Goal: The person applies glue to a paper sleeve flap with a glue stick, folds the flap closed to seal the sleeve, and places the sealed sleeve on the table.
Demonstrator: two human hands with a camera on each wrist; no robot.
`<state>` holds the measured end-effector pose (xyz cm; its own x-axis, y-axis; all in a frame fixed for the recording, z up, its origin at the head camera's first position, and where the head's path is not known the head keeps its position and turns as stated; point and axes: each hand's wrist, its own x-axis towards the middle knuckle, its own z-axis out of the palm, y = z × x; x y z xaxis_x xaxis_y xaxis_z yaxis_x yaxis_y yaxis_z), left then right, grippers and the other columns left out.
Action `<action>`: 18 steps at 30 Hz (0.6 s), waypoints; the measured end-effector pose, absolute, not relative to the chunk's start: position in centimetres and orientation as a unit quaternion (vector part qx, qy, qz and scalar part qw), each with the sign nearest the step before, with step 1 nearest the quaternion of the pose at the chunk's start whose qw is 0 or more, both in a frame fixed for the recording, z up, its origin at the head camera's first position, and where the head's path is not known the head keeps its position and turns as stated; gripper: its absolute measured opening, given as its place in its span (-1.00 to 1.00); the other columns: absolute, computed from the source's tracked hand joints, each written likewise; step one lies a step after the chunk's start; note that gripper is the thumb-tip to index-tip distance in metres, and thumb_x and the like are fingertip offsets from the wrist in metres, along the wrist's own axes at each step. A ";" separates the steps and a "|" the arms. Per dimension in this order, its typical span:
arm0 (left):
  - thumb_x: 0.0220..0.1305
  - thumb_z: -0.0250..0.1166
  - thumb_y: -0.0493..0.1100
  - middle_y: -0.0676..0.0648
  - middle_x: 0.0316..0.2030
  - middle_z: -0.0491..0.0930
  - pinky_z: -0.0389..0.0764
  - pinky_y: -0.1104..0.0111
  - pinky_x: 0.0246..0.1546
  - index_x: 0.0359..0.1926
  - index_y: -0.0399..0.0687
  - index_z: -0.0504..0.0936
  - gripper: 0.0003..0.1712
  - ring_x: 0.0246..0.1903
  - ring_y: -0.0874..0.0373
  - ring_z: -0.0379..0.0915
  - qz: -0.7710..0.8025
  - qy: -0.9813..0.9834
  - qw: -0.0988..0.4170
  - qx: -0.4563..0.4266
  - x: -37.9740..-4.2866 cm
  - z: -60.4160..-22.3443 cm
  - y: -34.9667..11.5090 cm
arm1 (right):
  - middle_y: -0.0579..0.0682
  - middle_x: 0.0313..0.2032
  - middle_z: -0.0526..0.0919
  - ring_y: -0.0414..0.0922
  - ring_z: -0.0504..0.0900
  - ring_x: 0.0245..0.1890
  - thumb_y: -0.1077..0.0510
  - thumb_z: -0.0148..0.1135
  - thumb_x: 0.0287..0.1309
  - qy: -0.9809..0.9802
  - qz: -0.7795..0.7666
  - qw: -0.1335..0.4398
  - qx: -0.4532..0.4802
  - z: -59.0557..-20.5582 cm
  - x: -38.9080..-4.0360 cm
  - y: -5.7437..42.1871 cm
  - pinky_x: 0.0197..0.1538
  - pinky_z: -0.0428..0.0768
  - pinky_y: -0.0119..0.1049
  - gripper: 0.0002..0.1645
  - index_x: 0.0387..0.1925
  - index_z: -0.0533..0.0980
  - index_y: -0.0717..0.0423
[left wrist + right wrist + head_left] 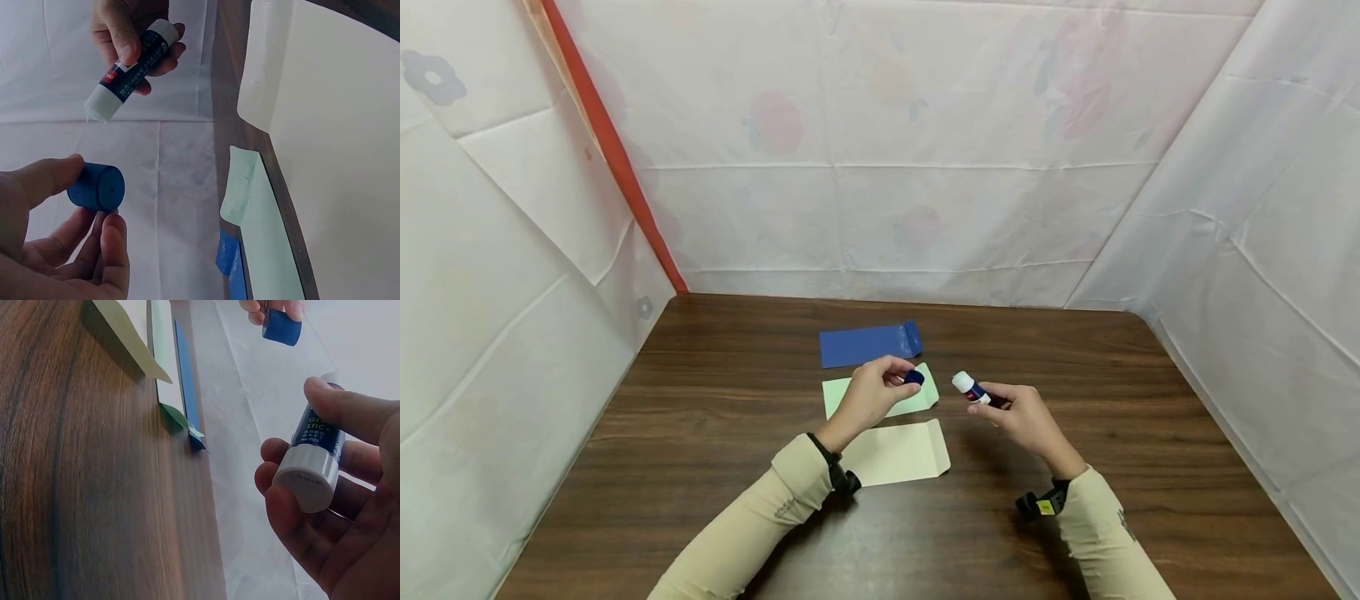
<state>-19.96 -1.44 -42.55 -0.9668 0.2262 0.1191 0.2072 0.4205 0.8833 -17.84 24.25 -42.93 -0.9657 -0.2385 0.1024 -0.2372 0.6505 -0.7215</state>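
Note:
A dark blue glue stick cap (95, 187) is pinched between the thumb and fingers of my left hand (874, 388), above the light green envelope (917, 400). To its right, my right hand (1024, 417) grips the glue stick (130, 72), a dark blue tube with white ends, tilted with its uncapped end toward the left hand. In the left wrist view a thin strand hangs from that end. Cap and tube are apart. A cream envelope (901, 454) lies nearest me, its flap unfolded to the right. Farthest off lies a blue envelope (861, 346) with whitish smears near its flap.
The dark wooden table (715, 392) carries the three envelopes in a column near its middle. White patterned sheeting (880, 217) walls the table at the back and both sides. A red strip (613, 150) runs down the back left corner.

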 end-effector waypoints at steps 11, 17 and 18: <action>0.20 0.40 -0.14 -0.08 -0.22 0.68 0.61 0.37 -0.22 -0.04 -0.13 0.67 -0.69 -0.25 0.14 0.58 0.515 0.845 0.036 0.141 -20.8 -42.7 -0.8 | 0.14 -0.33 0.71 -0.17 0.51 -0.47 0.03 0.44 0.07 0.914 -0.390 -0.011 -0.110 -42.9 -17.7 24.8 -0.50 0.51 -0.41 -0.48 0.02 0.62 0.26; 0.19 0.41 -0.17 -0.11 -0.22 0.69 0.63 0.37 -0.21 -0.07 -0.16 0.66 -0.71 -0.25 0.12 0.61 0.518 0.843 0.046 0.138 -21.7 -42.7 -0.5 | 0.21 -0.26 0.72 -0.14 0.54 -0.45 0.05 0.44 0.07 0.920 -0.380 -0.026 -0.093 -42.8 -17.8 25.4 -0.48 0.52 -0.40 -0.45 0.05 0.60 0.30; 0.19 0.40 -0.17 -0.11 -0.21 0.69 0.63 0.37 -0.20 -0.07 -0.16 0.66 -0.71 -0.24 0.11 0.61 0.517 0.844 0.049 0.137 -21.8 -42.7 -0.5 | 0.21 -0.26 0.72 -0.14 0.54 -0.44 0.05 0.44 0.08 0.920 -0.379 -0.029 -0.093 -42.8 -17.8 25.5 -0.47 0.51 -0.40 -0.45 0.05 0.60 0.30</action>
<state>-21.85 -0.47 -42.71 -0.9576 0.2819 0.0588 0.1803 0.4280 0.8856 -17.82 25.52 -42.76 -0.9812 -0.1488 0.1226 -0.1920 0.6962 -0.6917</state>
